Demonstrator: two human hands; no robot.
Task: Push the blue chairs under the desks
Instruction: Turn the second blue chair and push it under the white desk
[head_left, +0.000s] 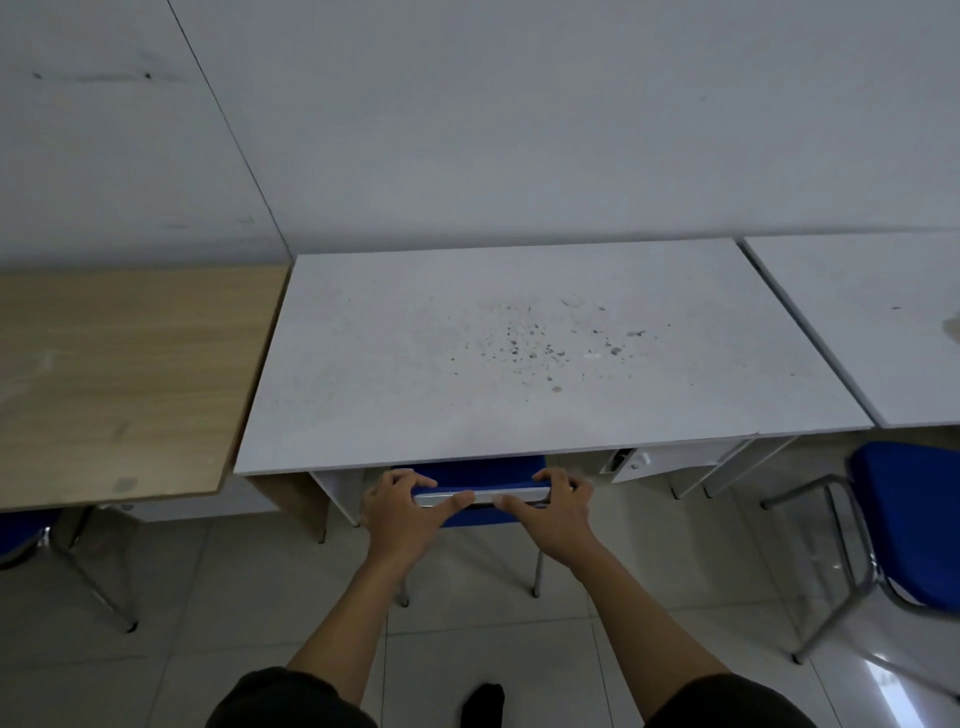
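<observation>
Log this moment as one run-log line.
left hand: gripping chair back | right hand: gripping chair back | blue chair: mostly under white desk | right chair: still out

Both arms reached forward, nearly straight. The left grip (402, 506) and right grip (550, 506) were side by side, fingers curled over, thumbs pointing inward, almost meeting.

head view, looking down, close over desk (519, 364)
</observation>
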